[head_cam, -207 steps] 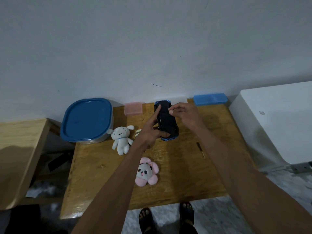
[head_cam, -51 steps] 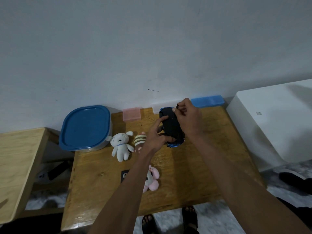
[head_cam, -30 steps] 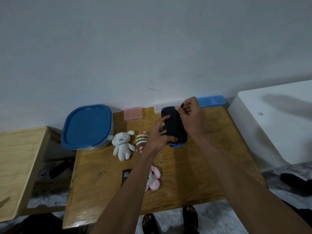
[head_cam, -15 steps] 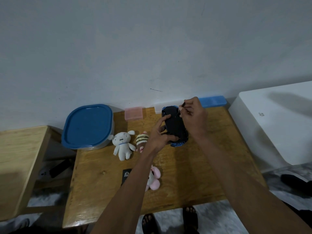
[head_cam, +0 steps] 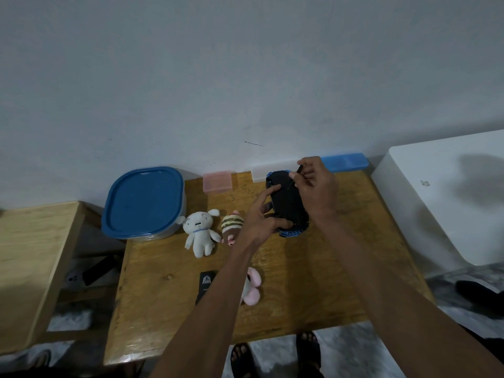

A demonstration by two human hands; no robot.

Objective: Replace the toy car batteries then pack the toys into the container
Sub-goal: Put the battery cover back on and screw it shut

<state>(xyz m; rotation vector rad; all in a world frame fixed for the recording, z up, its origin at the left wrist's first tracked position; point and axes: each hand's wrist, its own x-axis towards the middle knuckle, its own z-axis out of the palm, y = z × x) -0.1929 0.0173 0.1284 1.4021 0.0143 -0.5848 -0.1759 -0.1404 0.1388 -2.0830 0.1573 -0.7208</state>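
Observation:
A black and blue toy car point(head_cam: 286, 203) lies upside down near the back of the wooden table point(head_cam: 313, 282). My left hand point(head_cam: 260, 216) grips its near left side. My right hand point(head_cam: 316, 186) pinches a thin screwdriver point(head_cam: 296, 174), whose tip points down at the car's underside. A white plush dog point(head_cam: 200, 232), a striped plush point(head_cam: 231, 226) and a pink plush point(head_cam: 252, 286), partly hidden by my left arm, lie on the table. The container with a blue lid point(head_cam: 144, 201) stands shut at the back left.
A small black flat piece point(head_cam: 205, 285) lies by my left forearm. A pink box point(head_cam: 217, 181), a white box point(head_cam: 259, 173) and a blue box point(head_cam: 345, 162) line the wall. A white appliance point(head_cam: 447, 195) stands right, a wooden bench point(head_cam: 32, 257) left.
Since 6.9 s ago the screwdriver left the table and is in my right hand, and a black piece has appeared on the table. Over the last second both hands stayed at the car.

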